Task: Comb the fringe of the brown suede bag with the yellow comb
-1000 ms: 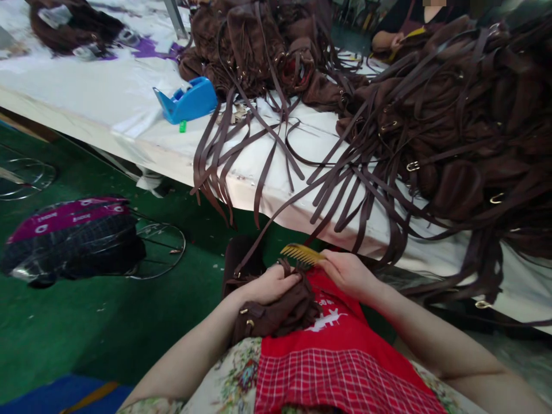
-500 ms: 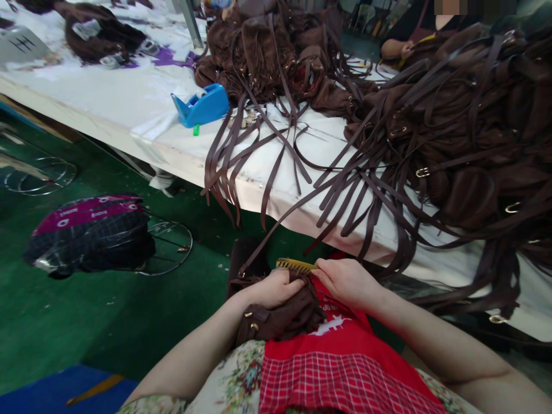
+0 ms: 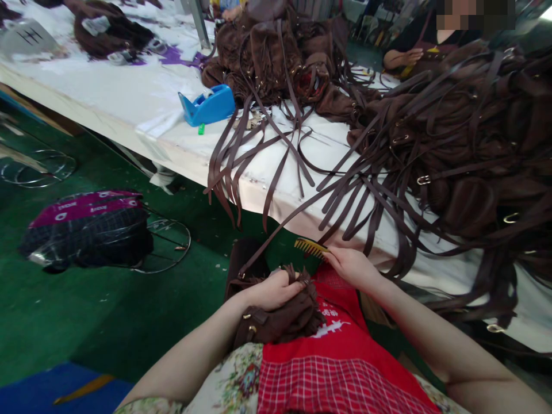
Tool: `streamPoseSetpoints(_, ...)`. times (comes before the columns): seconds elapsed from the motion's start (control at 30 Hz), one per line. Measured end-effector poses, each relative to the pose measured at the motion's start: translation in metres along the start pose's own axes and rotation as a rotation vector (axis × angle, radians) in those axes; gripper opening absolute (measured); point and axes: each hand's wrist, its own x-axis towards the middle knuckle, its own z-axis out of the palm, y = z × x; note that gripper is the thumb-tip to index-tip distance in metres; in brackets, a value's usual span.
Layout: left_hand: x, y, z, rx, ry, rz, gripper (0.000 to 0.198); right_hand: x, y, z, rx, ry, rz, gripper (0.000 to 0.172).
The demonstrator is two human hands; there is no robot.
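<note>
A brown fringed bag [image 3: 280, 322] with small gold buckles rests on my lap, over the red apron [image 3: 319, 356]. My left hand [image 3: 272, 290] is closed on its upper part, with strands of fringe sticking up around the fingers. In my right hand [image 3: 351, 265] is a yellow comb [image 3: 310, 247], gripped at one end with its teeth pointing down. The comb is apart from the bag, a little above and to the right of the fringe. One long strap runs from the bag up toward the table.
More brown bags [image 3: 470, 144] lie heaped on the white table [image 3: 107, 109], their straps hanging over its front edge. A blue tape dispenser [image 3: 209, 106] stands near that edge. Left on the green floor, a wrapped dark bundle [image 3: 90, 236] sits on a stool. Across the table is a co-worker [image 3: 414, 52].
My right hand has lifted the comb up and to the right, away from the fringe. My left hand stays on the bag. The co-worker's hand has shifted.
</note>
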Motion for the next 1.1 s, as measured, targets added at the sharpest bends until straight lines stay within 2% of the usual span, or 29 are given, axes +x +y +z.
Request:
streamPoseSetpoints(0.1, 0.001, -0.005, 0.001, 0.011, -0.006, -0.051, 0.034, -0.013, -0.004, -0.015, 0.126, 0.038, -0.187, 0.041)
streamPoseSetpoints(0.2, 0.003, -0.008, 0.002, 0.011, -0.012, -0.095, 0.036, -0.023, -0.011, -0.024, 0.103, 0.032, -0.252, 0.040)
streamPoseSetpoints(0.47, 0.002, -0.006, 0.001, -0.037, 0.016, -0.097, 0.034, -0.028, -0.011, -0.026, 0.055, 0.022, -0.242, 0.039)
streamPoseSetpoints(0.93, 0.003, 0.001, 0.000, -0.078, -0.004, -0.116, 0.034, -0.030, -0.007, -0.024, -0.090, 0.023, -0.254, 0.038)
streamPoseSetpoints(1.1, 0.003, 0.002, -0.001, -0.080, 0.002, -0.070, 0.035, -0.026, -0.007, -0.022, -0.068, 0.008, -0.266, 0.037)
